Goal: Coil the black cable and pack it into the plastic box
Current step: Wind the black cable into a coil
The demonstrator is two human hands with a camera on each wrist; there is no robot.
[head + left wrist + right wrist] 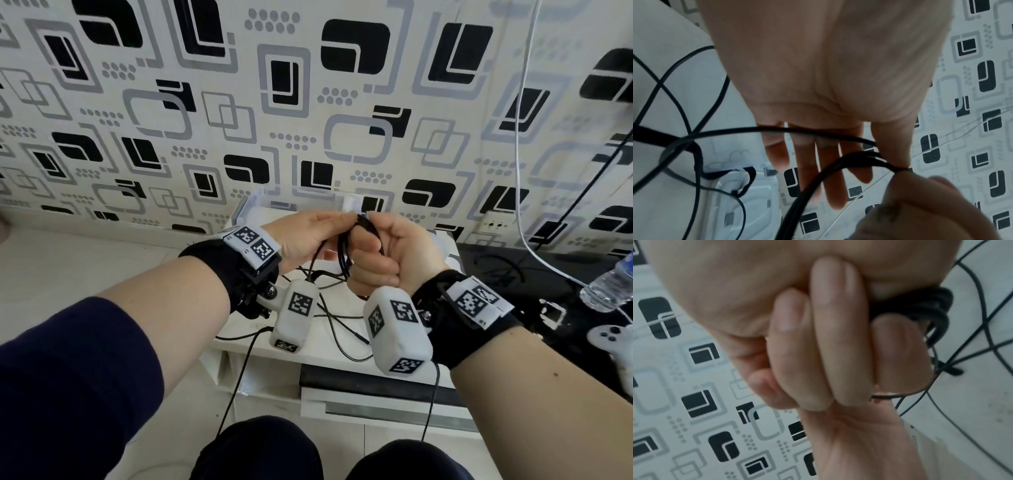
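Observation:
Both hands are raised over a white cabinet top (pixel 308 347). My right hand (pixel 394 253) (pixel 838 337) is curled in a fist round several loops of the black cable (pixel 344 253) (pixel 941 305). My left hand (pixel 308 233) (pixel 838 81) meets it at the top of the loops, fingers straight, thumb pinching a strand of the cable (pixel 818 177) there. The loose remainder lies tangled on the cabinet, and two ends hang over its front edge. The clear plastic box (pixel 251 205) (pixel 764 211) stands behind the hands against the wall, partly hidden.
A patterned wall rises just behind the cabinet. To the right is a black surface (pixel 513 267) with a water bottle (pixel 606 287) and a white game controller (pixel 613 339). A white cord (pixel 524 171) hangs down the wall near a socket (pixel 496 226).

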